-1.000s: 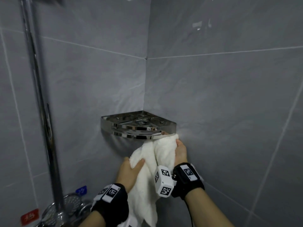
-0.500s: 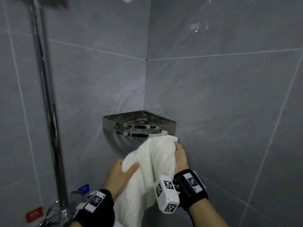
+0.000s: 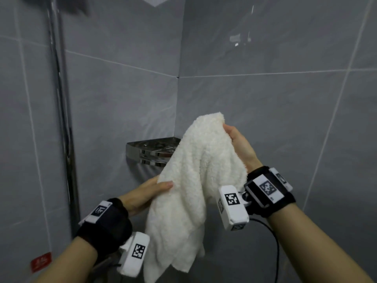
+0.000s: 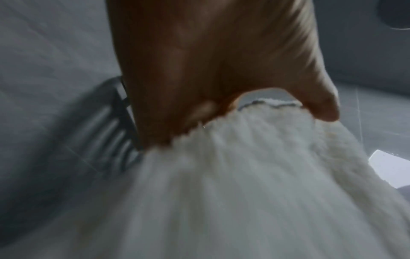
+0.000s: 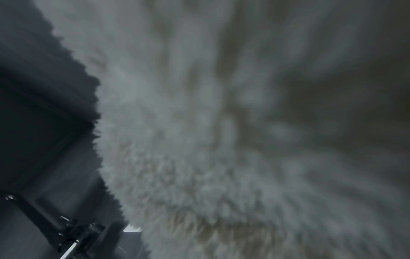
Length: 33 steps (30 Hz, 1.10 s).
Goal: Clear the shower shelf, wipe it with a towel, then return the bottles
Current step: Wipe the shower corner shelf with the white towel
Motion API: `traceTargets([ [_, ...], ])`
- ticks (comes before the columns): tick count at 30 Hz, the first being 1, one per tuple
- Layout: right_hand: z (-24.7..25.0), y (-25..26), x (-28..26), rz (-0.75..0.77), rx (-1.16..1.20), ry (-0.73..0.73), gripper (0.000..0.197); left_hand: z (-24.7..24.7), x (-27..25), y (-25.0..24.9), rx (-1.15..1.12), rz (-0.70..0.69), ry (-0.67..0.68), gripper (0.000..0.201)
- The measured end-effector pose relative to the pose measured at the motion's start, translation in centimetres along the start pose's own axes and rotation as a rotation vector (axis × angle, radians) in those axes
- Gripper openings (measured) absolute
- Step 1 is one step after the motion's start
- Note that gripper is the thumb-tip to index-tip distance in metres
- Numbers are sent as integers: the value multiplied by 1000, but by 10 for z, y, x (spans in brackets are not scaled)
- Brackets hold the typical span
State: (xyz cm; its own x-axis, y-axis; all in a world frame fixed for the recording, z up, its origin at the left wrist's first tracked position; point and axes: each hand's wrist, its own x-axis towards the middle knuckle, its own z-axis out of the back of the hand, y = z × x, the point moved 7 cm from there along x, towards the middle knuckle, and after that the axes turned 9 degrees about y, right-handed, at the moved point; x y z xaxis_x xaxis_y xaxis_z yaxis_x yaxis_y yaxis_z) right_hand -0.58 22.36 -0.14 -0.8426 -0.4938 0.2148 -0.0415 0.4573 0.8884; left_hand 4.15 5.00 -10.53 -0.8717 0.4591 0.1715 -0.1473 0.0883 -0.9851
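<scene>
A fluffy white towel (image 3: 195,180) hangs bunched between both hands in front of the chrome corner shelf (image 3: 146,150), covering the shelf's right half. My left hand (image 3: 146,193) grips the towel's lower left side, thumb on top; the left wrist view shows the fingers curled round the towel (image 4: 244,175). My right hand (image 3: 238,144) holds the towel's top edge up, above shelf height. The right wrist view is filled by blurred towel (image 5: 221,140). The visible part of the shelf carries no bottles, and none are in view.
Grey tiled walls meet in the corner behind the shelf. A chrome shower riser pipe (image 3: 61,119) runs down the left wall. A red label (image 3: 40,262) sits at the lower left. A black cable (image 3: 275,252) hangs from the right wrist.
Both hands have lifted the towel from under the shelf's front edge; the right hand now holds it above shelf level, in front of the shelf's right side.
</scene>
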Motion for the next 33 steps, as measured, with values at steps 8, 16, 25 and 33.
traceTargets([
  [8, 4, 9, 6, -10, -308, -31, 23, 12, 9, -18, 54, -22, -59, 95],
  [16, 17, 29, 25, 24, -537, -58, 28, 30, 6, -46, 218, -19, -40, 56],
  [25, 18, 47, 40, 78, -592, -59, 36, 52, 17, -107, 339, -99, -285, 20],
  [33, 2, 60, 35, 133, -671, 113, 32, 53, 15, -110, 903, 236, -105, 44],
])
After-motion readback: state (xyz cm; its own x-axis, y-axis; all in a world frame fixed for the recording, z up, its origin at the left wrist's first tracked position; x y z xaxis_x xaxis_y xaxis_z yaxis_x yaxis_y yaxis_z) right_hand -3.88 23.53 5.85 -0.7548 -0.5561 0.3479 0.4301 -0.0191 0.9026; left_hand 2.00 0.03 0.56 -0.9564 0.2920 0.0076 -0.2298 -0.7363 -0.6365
